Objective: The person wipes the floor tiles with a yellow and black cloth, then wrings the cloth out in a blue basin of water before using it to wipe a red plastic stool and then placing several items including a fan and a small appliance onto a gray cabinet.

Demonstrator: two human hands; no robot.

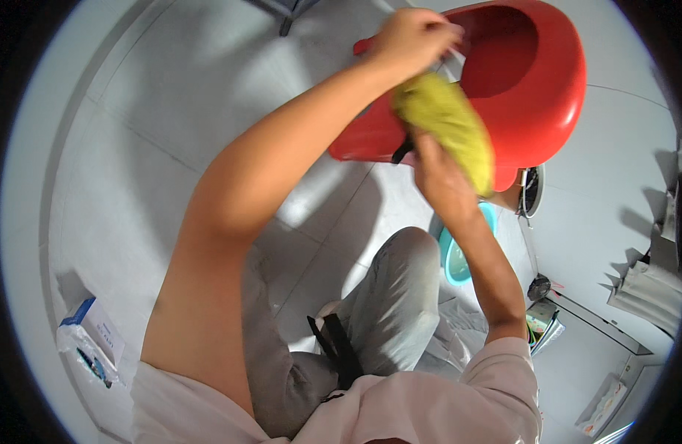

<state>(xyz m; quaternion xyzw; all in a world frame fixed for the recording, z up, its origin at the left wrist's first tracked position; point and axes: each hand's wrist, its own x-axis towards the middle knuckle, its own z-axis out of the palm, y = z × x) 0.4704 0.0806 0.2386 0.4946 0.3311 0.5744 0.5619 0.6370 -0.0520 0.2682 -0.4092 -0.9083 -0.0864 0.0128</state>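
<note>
My right hand [444, 177] holds a yellow-green, soft-looking item [449, 125], perhaps a cloth or a pouch, blurred by motion. A short black strap [402, 150] sticks out beside the fingers of that hand. Just above the item, my left hand [421, 41] is raised with its fingers curled; blur hides whether anything is between them. Behind both hands is a large moulded red plastic seat [552, 122] with a deep rounded hollow.
A turquoise basin [446, 255] stands on the tiled floor [169, 211] beyond my knee [413, 255]. A bin [532, 191] is behind the red seat. At the lower left lies a blue-and-white box [99, 327] with clear plastic. Grey cloths [652, 283] are at the right.
</note>
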